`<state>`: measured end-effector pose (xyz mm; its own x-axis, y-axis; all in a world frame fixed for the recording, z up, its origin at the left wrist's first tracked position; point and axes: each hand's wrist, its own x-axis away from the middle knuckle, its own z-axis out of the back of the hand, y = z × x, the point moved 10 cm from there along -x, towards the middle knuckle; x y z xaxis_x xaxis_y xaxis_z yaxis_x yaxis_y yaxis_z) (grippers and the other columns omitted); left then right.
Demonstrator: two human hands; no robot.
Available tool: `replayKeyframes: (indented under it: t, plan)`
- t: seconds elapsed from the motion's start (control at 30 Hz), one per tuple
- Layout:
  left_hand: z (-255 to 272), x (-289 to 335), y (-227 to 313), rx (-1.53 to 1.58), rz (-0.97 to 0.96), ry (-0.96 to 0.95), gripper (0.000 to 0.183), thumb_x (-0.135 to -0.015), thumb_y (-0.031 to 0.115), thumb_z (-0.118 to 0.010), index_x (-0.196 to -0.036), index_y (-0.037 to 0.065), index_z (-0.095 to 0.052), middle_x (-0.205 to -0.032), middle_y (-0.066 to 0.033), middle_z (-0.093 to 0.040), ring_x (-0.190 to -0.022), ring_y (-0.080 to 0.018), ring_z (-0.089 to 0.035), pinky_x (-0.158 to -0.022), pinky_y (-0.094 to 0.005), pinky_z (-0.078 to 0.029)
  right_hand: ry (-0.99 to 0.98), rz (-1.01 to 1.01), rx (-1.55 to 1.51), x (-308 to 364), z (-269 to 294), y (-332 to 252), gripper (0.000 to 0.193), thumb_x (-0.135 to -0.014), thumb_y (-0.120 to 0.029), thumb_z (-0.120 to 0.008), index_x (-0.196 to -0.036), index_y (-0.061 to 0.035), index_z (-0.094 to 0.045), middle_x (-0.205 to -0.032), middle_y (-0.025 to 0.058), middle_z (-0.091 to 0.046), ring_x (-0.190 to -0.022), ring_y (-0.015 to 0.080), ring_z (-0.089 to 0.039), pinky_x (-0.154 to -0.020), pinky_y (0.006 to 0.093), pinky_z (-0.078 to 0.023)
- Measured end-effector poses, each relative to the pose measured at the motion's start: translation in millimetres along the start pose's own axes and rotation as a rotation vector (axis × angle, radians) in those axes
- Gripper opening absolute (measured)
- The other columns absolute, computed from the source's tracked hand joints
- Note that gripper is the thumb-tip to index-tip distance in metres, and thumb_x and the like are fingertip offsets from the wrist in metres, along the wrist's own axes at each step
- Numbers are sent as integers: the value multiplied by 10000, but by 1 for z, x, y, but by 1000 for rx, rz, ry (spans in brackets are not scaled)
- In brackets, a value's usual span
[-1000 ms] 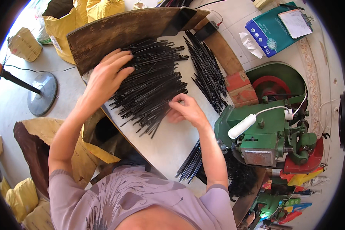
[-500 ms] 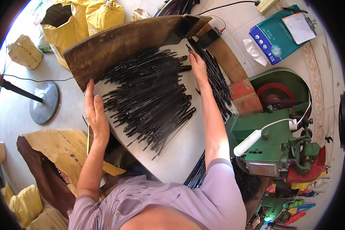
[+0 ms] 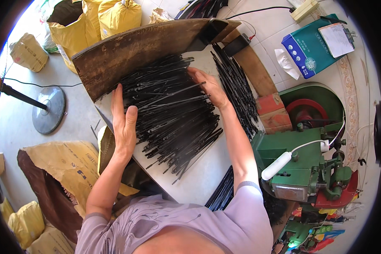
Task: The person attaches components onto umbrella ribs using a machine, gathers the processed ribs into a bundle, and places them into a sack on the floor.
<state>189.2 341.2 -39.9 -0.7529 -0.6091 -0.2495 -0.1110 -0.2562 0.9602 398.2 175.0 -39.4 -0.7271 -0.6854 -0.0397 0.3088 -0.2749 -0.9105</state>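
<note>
A broad pile of thin black rods (image 3: 173,106) lies on the pale tabletop (image 3: 194,186), most of them lengthwise between my hands. My left hand (image 3: 125,127) stands flat at the pile's left ends, fingers stretched up and thumb apart. At the upper right ends, my right hand (image 3: 211,89) presses its fingers against the rods. One loose rod slants across the top of the pile toward that hand. To the right of it lies a second, narrower bundle of black rods (image 3: 235,82).
A curved wooden board (image 3: 135,46) walls the table's far side. Close on the right stands a green machine (image 3: 300,165) with a white lamp (image 3: 276,166). Yellow sacks (image 3: 120,19) are behind the board; a fan base (image 3: 49,111) stands at left.
My right hand has come down and left from the narrow bundle to the pile's right ends. My left hand has shifted right, against the pile, and the rods are bunched closer together.
</note>
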Motion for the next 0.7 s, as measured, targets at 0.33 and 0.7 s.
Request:
replayKeyframes:
  t: [0.33,0.7]
  plan:
    - [22,-23,-12,-12,11,159,559,-879,433,-384,-1208,-19,-388,-1249,-163,-376,-1175,-280,-313,-990,-348,-215,247,-27,244,-51,45,39,581,-865,-436,-397,-1195,41,-422,-1162,156,-500,-1082,210,-466,-908,295,-351]
    - [13,-6,-6,0,-38,108,662,-865,477,-370,-1264,-45,-293,-1331,-188,-264,-1246,-294,-226,-1024,-357,-157,79,-76,-419,7,37,26,604,-908,-438,-257,-1276,40,-294,-1304,153,-360,-1244,249,-283,-1029,355,-164]
